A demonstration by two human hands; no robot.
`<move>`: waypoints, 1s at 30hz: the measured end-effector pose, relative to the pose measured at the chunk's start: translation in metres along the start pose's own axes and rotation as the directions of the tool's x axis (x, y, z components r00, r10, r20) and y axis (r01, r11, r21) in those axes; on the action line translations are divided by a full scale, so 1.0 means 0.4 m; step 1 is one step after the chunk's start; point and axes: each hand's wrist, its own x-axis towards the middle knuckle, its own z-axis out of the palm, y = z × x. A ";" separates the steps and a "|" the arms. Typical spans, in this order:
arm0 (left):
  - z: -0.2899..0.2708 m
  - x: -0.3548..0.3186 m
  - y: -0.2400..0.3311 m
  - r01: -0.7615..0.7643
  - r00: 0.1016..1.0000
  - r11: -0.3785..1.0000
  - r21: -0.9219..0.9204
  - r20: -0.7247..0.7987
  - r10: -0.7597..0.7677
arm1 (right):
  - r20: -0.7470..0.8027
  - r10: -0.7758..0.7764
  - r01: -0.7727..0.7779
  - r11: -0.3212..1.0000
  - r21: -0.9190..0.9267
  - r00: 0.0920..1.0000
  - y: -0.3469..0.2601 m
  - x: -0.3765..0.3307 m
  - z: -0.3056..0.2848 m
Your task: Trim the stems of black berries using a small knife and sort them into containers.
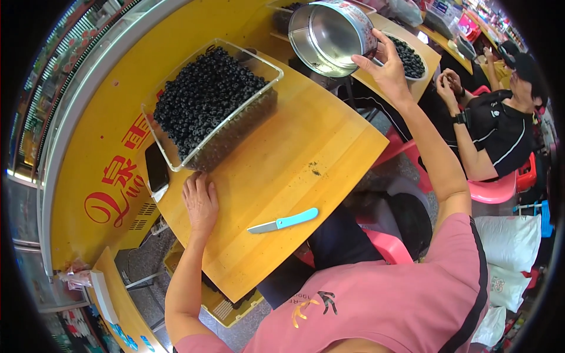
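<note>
My right hand [387, 69] grips the rim of a round metal tin [362, 29], raised past the table's far right corner. The tin is tipped on its side, its shiny inside showing, with a few dark bits low on its wall. My left hand [200, 202] lies flat on the wooden table [259, 182], fingers stretched toward the near corner of a clear plastic bin [235, 132]. Small dark round pieces [206, 94] are heaped in that bin; their kind is too small to tell. A knife [297, 218] with a light blue handle lies on the table.
A black phone [156, 167] lies at the table's left edge. Dark crumbs [315, 170] dot the wood. Beyond the tin stands a white bowl [425, 69] of similar dark pieces. At the right a person in black [500, 132] sits on a pink stool [494, 191]. White sacks [509, 241] stand behind.
</note>
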 end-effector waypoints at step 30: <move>0.031 -0.005 -0.027 -0.030 0.996 0.999 0.012 -0.087 0.031 | 0.076 -0.301 0.310 0.931 -0.193 0.951 -0.126 -0.301 -0.078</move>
